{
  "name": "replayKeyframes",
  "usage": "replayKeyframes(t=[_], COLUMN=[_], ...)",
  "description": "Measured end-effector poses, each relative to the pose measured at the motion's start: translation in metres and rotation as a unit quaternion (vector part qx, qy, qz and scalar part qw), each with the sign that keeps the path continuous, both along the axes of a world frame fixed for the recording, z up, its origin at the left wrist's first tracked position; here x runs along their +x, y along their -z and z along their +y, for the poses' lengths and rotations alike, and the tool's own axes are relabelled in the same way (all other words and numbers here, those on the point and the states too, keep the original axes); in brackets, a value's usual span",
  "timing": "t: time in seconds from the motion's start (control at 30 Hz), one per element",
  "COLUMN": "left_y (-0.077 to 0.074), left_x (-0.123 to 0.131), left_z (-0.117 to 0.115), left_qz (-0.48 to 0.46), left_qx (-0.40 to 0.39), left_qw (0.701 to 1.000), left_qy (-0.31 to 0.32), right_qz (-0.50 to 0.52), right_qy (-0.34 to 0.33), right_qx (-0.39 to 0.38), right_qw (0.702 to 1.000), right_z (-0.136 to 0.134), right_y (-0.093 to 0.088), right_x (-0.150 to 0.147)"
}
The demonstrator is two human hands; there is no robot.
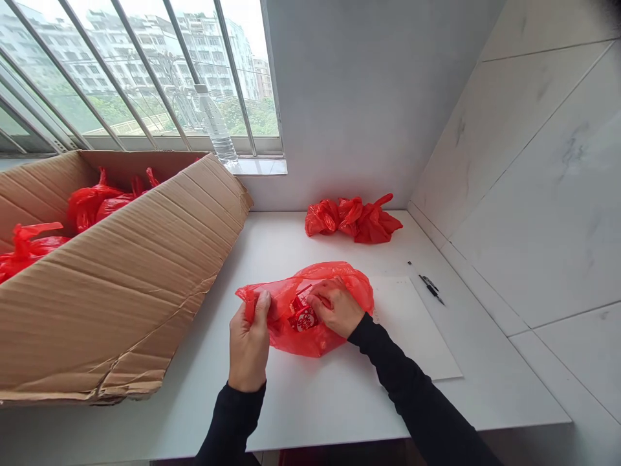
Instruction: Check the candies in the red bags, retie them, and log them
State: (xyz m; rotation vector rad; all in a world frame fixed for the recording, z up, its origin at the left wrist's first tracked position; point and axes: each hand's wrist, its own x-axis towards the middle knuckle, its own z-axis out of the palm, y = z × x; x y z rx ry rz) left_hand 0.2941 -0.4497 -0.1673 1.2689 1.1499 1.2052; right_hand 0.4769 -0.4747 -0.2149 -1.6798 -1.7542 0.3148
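Currently I am looking down through the head camera and taking the red plastic bag (pixel 310 344) as the centre of my clock. It is lying on the white table (pixel 305 404), its thin film bunching and creasing. My left hand (pixel 249 343) is sitting at eight o'clock, thumb and fingers together, clamping a gathered edge of the bag. My right hand (pixel 342 307) is resting over the bag toward three o'clock, fingers curling beside a red-and-white printed packet (pixel 305 318) inside; whether they are gripping it, I cannot tell. Black sleeves are covering both wrists. A white sheet (pixel 422 336) is lying flat at three o'clock, its left part passing under the right forearm, with a black pen (pixel 431 290) resting just beyond its edge. Crumpled red bundles (pixel 373 221) are lying together near the wall at one o'clock. At nine to ten o'clock a cardboard box (pixel 145 272) is holding more red bags (pixel 87 204). A clear bottle (pixel 218 133) is standing on the sill (pixel 264 166) at eleven o'clock, before the barred window.
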Motion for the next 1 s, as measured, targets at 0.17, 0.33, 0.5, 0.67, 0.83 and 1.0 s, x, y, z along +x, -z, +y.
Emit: replayKeyframes(t=[0.17,0.33,0.5,0.67,0.83,1.0], left_y=[-0.002,-0.002,-0.003,0.003,-0.008,-0.034], left_x=[-0.002,-0.002,-0.011,-0.028,-0.028,-0.035], left_z=[-0.002,-0.003,-0.002,0.001,-0.008,-0.015], left_qz=[0.008,0.01,0.007,-0.011,-0.035,-0.028], left_qx=[0.009,0.012,0.023,0.033,0.023,0.003], left_qw=[1.0,1.0,1.0,0.999,0.999,0.995], left_qy=[-0.003,0.003,-0.016,-0.037,-0.013,0.091], right_qz=[-0.011,-0.031,-0.025,-0.031,-0.032,0.047], right_qy=[0.063,0.089,0.101,0.164,0.158,0.033], right_qx=[-0.038,-0.049,-0.018,-0.053,-0.063,0.02], right_qw=[0.997,0.994,0.994,0.985,0.985,0.998], right_z=[-0.001,0.001,-0.003,-0.004,-0.005,-0.041], right_y=[0.005,0.012,-0.007,-0.004,-0.004,-0.067], right_x=[0.002,-0.003,0.0,0.015,0.016,0.012])
